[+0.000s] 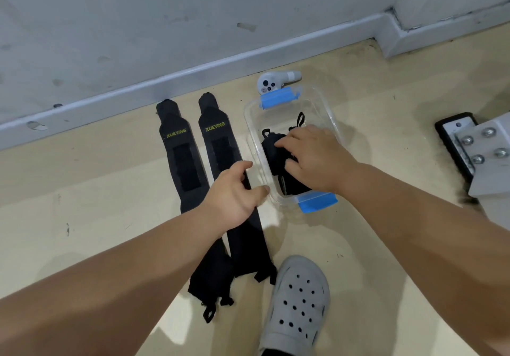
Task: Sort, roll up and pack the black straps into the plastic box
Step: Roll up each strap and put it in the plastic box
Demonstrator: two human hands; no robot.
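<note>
A clear plastic box with blue clips stands on the floor. Rolled black straps lie inside it. My right hand is in the box, its fingers curled over a rolled strap. My left hand hovers over the box's left rim with relaxed fingers and holds nothing. Two flat black straps lie stretched out left of the box: the left strap and the right strap, both marked XUEYING. My left forearm covers part of each.
A white handheld controller lies behind the box by the grey skirting board. A metal bracket with bolts sits at the right. My grey perforated clog stands near the straps' lower ends.
</note>
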